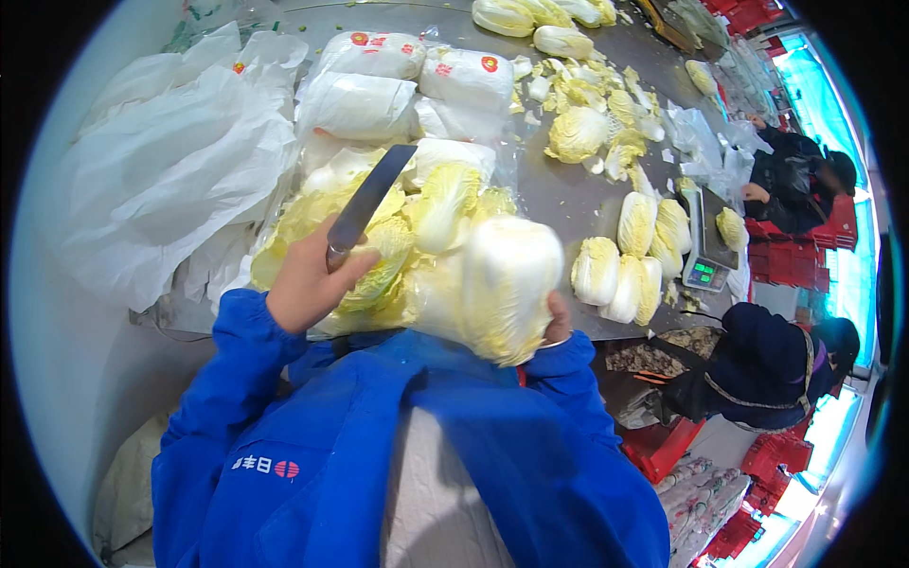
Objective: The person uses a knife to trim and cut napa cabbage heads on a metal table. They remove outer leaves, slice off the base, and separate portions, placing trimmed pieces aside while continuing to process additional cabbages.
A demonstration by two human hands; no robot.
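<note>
My left hand [312,277] grips a kitchen knife [371,202] by its handle, the broad blade pointing up and away over the cabbage leaves. With my right hand [558,319] I hold a large napa cabbage [508,287] from its right side, close to my body; it is slightly blurred. Loose pale-yellow cabbage leaves [284,245] lie heaped at the table's near edge, between and under my hands. Upright among them stands a smaller piece of napa cabbage [445,209]. Behind the heap are white-wrapped packages [362,106] inside clear plastic.
White plastic sheeting [184,163] covers the table's left. Trimmed leaves [625,106] litter the grey table [543,195]. Several napa cabbages [596,270] lie right, beside a digital scale [706,270] bearing one cabbage [731,228]. Two people [792,184] are at right, near red crates [788,263].
</note>
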